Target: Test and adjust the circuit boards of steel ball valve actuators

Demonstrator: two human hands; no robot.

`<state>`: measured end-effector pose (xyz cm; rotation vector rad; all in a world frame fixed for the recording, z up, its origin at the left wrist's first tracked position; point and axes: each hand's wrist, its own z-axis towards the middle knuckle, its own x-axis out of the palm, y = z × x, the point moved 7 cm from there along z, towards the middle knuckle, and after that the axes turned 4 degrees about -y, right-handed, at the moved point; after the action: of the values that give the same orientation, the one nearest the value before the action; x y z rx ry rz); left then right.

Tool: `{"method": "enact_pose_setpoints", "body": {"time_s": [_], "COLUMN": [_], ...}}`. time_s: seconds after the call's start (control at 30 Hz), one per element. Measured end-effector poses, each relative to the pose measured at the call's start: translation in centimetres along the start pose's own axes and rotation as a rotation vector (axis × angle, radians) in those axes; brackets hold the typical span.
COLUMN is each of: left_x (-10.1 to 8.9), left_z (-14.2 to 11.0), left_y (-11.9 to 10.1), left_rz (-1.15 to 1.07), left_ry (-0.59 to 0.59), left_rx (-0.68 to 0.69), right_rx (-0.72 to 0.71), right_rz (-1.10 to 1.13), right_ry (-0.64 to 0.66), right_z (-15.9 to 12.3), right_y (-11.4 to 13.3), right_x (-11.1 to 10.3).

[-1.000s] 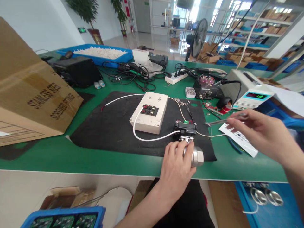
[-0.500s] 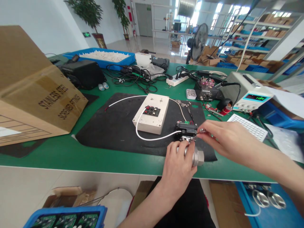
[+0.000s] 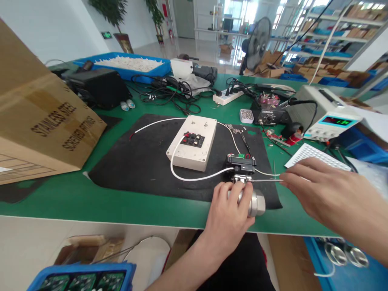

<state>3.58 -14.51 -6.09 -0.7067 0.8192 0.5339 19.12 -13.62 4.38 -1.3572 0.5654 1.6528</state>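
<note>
My left hand [image 3: 228, 210] is wrapped round a steel valve fitting [image 3: 256, 204] lying at the front edge of a black mat [image 3: 136, 165]. A small black actuator module [image 3: 241, 165] sits on top of the fitting, wired by a white cable [image 3: 194, 178] to a white control box [image 3: 192, 141]. My right hand [image 3: 321, 190] pinches thin metal tweezers [image 3: 265, 180], whose tip reaches the base of the black module, just above my left fingers.
A large cardboard box [image 3: 36, 117] stands at the left. A bench power supply [image 3: 327, 115], a soldering station [image 3: 271, 115], a white tray [image 3: 315, 155], a power strip [image 3: 227, 97], tangled cables and a blue bin [image 3: 127, 64] fill the back of the green table [image 3: 121, 202].
My right hand came in from the right with the tweezers to the black module, then drew back a little to the right, leaving the tweezers' tip at the module. My left hand stayed on the fitting.
</note>
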Motion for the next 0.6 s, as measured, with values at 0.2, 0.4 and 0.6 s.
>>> {"method": "enact_pose_setpoints", "body": {"time_s": [0.2,0.4,0.6], "left_x": [-0.4,-0.2,0.4], "left_z": [0.9,1.6,1.6], "left_y": [0.1,0.5,0.9], "left_rz": [0.106,0.156,0.132], "left_ry": [0.044,0.057,0.056], "left_rx": [0.127,0.333,0.414], "right_rx": [-0.23,-0.101,0.043], "right_rz": [-0.286,-0.061,0.244], "right_ry": [0.266,0.257,0.151], "right_z": [1.8,0.3,-1.4], "right_y": [2.6,0.1,-0.6], "right_x": [3.5,7.2,10.1]}}
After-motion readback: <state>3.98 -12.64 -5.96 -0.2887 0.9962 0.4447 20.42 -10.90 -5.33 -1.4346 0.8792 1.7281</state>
